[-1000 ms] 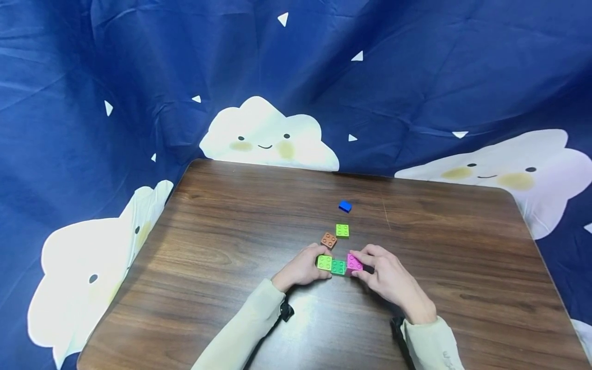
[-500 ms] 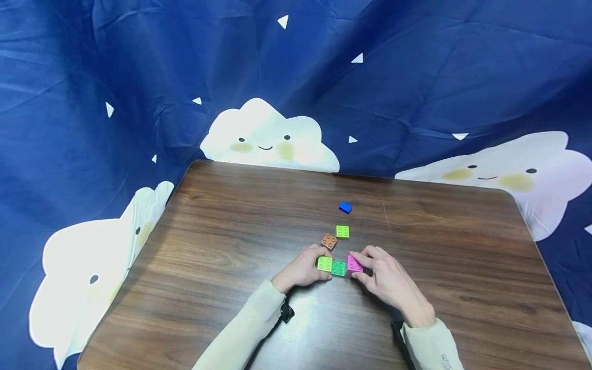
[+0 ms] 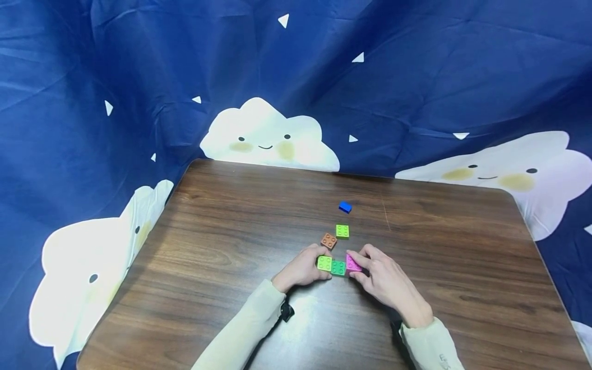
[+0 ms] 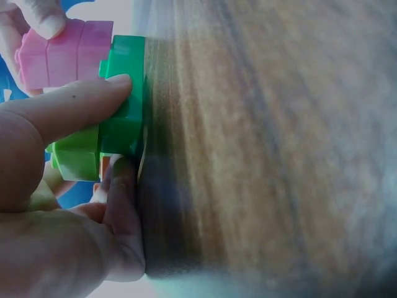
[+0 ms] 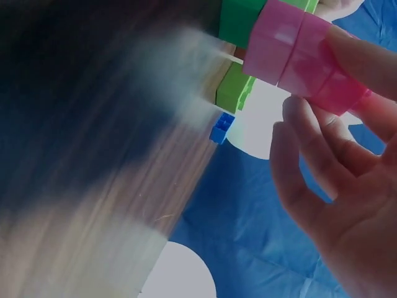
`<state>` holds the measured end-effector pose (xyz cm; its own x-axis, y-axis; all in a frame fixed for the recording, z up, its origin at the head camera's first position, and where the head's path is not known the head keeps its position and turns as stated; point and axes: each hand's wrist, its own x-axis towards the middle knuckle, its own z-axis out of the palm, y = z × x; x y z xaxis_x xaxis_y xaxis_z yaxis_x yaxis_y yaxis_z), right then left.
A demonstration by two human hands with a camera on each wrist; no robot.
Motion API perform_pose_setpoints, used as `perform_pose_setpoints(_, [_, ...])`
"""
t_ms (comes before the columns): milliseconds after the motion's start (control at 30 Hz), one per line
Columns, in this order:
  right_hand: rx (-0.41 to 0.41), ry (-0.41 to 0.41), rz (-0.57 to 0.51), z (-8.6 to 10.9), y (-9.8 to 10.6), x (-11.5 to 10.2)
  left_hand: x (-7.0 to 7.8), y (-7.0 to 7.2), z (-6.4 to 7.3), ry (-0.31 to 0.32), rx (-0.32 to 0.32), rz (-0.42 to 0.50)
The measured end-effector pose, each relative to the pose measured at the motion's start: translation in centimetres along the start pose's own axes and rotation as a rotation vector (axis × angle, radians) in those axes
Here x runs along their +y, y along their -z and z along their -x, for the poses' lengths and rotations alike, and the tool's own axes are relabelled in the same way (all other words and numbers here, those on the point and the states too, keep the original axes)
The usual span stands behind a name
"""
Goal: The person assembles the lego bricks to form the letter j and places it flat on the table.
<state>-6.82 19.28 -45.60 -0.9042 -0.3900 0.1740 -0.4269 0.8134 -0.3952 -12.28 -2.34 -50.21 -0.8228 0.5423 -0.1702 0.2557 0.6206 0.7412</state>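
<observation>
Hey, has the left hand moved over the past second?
No, no visible shift: in the head view, the left hand keeps its place against the far edge of the table.

I see the left hand [image 4: 56, 239] hold a green toy brick [image 4: 123, 127], lime brick [image 4: 77, 155] on it, pink bricks [image 4: 65, 56] close by.

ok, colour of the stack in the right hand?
Pink; the stack shows best in the right wrist view.
</observation>
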Motion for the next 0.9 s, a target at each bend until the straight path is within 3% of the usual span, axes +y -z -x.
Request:
perform_pose_setpoints(467, [0.001,-0.028,-0.037,0.2,-0.19,0.05,0.05,0.09,0.06,-0.001,0.0,-0.001])
perform_pose_setpoints(700, [-0.039,-0.129,-0.158,-0.24,-0.44,0.07,0.05,0.03,0.13,0.015,-0.001,-0.001])
perform_pose_setpoints(900, [-0.055,-0.155,-0.219,-0.41,-0.67,0.55,0.1,0.02,0.07,0.019,-0.002,-0.007])
